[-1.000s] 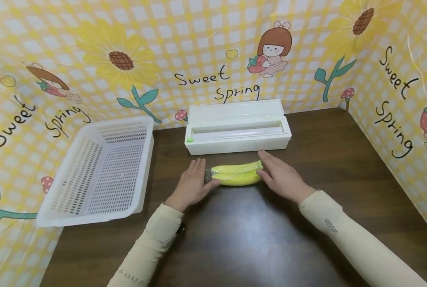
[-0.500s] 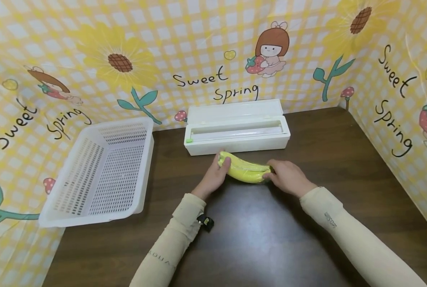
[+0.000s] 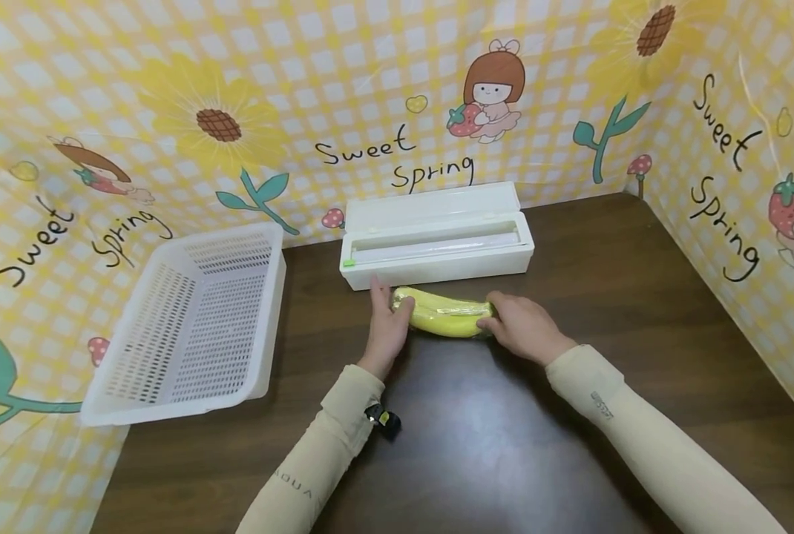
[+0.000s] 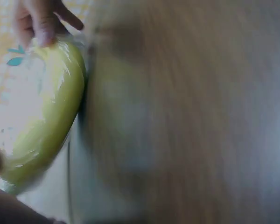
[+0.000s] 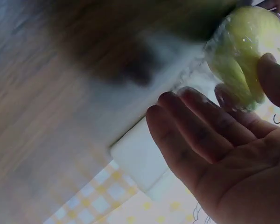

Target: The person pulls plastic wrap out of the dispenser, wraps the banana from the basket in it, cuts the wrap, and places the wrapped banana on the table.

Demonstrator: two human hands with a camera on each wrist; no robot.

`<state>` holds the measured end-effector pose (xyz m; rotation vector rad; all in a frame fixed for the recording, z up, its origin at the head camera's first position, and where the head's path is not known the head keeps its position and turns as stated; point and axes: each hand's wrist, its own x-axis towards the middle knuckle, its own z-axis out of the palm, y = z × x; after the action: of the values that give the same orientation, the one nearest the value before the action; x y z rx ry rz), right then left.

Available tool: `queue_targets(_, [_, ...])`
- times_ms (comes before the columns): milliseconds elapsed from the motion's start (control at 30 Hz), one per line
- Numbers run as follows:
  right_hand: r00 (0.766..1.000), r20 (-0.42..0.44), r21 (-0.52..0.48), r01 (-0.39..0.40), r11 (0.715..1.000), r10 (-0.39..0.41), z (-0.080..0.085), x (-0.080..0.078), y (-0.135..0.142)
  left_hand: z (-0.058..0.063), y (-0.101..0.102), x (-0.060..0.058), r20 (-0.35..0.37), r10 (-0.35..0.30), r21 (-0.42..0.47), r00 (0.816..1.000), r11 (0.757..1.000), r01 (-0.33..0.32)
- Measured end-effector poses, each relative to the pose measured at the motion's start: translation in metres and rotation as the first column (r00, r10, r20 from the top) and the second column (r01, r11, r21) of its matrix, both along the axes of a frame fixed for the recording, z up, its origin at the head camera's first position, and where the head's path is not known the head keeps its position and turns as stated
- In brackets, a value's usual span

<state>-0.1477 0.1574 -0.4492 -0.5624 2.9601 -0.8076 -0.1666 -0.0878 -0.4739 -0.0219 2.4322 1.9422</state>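
Note:
A pair of yellow bananas (image 3: 447,314), wrapped in shiny clear cling film, is held in front of the long white box. My left hand (image 3: 386,331) has its thumb on the stem-like left end, with some fingers stretched up behind it. My right hand (image 3: 525,326) pinches the other end between thumb and forefinger. In the right wrist view its other fingers are spread out straight, and the film on the bananas (image 5: 245,51) looks loose and crinkled. The left wrist view shows the bananas (image 4: 60,100) lengthwise, with the right hand (image 4: 39,21) at the far end.
The white cling film box (image 3: 440,263) stands at the back, lid raised, a roll inside and a green slider at its left. A white plastic basket (image 3: 273,311) sits at the left on the dark wooden table (image 3: 477,445). Patterned yellow checked cloth (image 3: 343,89) walls the table.
Both hands, first flat beside the bananas on the table, have taken hold of the ends and turned them. Since half a second ago they have shifted slightly left, and the left fingers have spread.

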Motion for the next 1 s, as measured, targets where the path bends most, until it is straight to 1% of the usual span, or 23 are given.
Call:
queue_targets(33, [1.000,-0.011,0.011,0.003,1.000,-0.003,0.001,0.000,-0.002,0.001,-0.002,0.001,-0.062,-0.018,-0.083,0.998,0.996,0.013])
queue_targets(67, [1.000,-0.021,0.019,0.005,1.000,-0.005,0.002,-0.001,-0.005,0.002,-0.005,0.001,-0.132,-0.054,-0.198,0.990,0.980,0.027])
queue_targets(100, [0.999,-0.033,0.031,0.004,1.000,-0.003,0.003,-0.001,-0.007,0.003,-0.006,0.001,-0.185,-0.105,-0.328,0.977,0.944,0.039])
queue_targets(133, [0.999,-0.044,0.042,0.005,0.999,-0.003,0.004,-0.001,-0.010,0.004,-0.007,0.002,-0.213,-0.170,-0.468,0.962,0.882,0.052])
queue_targets(167, [0.999,-0.051,0.052,0.006,0.999,-0.003,0.005,-0.002,-0.013,0.005,-0.008,0.002,-0.221,-0.236,-0.591,0.946,0.805,0.063])
queue_targets(200, [0.998,-0.058,0.057,0.008,0.998,-0.005,0.005,-0.002,-0.016,0.006,-0.008,0.003,-0.218,-0.299,-0.687,0.929,0.724,0.072])
queue_targets(233, [0.998,-0.060,0.054,0.010,0.998,-0.007,0.005,-0.002,-0.018,0.007,-0.008,0.003,-0.197,-0.358,-0.755,0.913,0.649,0.092])
queue_targets(267, [0.999,-0.051,0.035,0.012,0.999,-0.011,0.005,-0.003,-0.021,0.009,-0.009,0.003,-0.157,-0.408,-0.803,0.899,0.583,0.124])
queue_targets(300, [0.999,-0.033,0.007,0.016,1.000,-0.016,0.005,-0.003,-0.023,0.011,-0.009,0.004,-0.098,-0.438,-0.826,0.894,0.537,0.172])
queue_targets(333, [1.000,-0.012,-0.026,0.023,0.999,-0.023,0.004,-0.004,-0.025,0.012,-0.009,0.005,-0.045,-0.452,-0.836,0.891,0.505,0.214])
queue_targets(400, [0.999,0.040,-0.111,0.038,0.993,-0.034,0.002,-0.005,-0.029,0.012,-0.010,0.004,0.024,-0.465,-0.843,0.885,0.466,0.268])
queue_targets(433, [0.996,0.075,-0.162,0.051,0.985,-0.039,0.001,-0.006,-0.031,0.012,-0.011,0.004,0.062,-0.470,-0.848,0.881,0.440,0.294])
queue_targets(500, [0.986,0.153,-0.263,0.099,0.960,-0.060,-0.002,-0.008,-0.037,0.011,-0.010,0.003,0.126,-0.461,-0.862,0.879,0.388,0.327])
queue_targets(533, [0.981,0.183,-0.312,0.125,0.942,-0.070,-0.003,-0.008,-0.041,0.009,-0.010,0.003,0.150,-0.452,-0.868,0.879,0.365,0.336])
queue_targets(600, [0.964,0.250,-0.409,0.192,0.892,-0.093,-0.005,-0.009,-0.049,0.008,-0.009,0.003,0.199,-0.432,-0.875,0.880,0.326,0.358])
queue_targets(667, [0.945,0.307,-0.494,0.261,0.829,-0.114,-0.007,-0.008,-0.057,0.009,-0.006,0.004,0.226,-0.421,-0.873,0.878,0.312,0.374])
queue_targets(733, [0.927,0.349,-0.557,0.324,0.765,-0.138,-0.007,-0.006,-0.066,0.011,-0.004,0.005,0.242,-0.416,-0.867,0.877,0.312,0.387])
queue_targets(867, [0.891,0.405,-0.639,0.435,0.634,-0.203,-0.009,-0.001,-0.082,0.015,-0.003,0.009,0.249,-0.410,-0.861,0.877,0.322,0.394])
queue_targets(900, [0.886,0.404,-0.649,0.452,0.612,-0.226,-0.010,-0.001,-0.085,0.015,-0.002,0.010,0.247,-0.406,-0.861,0.880,0.326,0.392])
queue_targets(967, [0.878,0.387,-0.659,0.477,0.582,-0.282,-0.013,-0.001,-0.090,0.014,-0.003,0.010,0.248,-0.399,-0.866,0.883,0.318,0.387])
queue_targets(1000, [0.876,0.369,-0.659,0.481,0.578,-0.309,-0.015,-0.001,-0.091,0.013,-0.003,0.011,0.249,-0.398,-0.866,0.883,0.317,0.387])
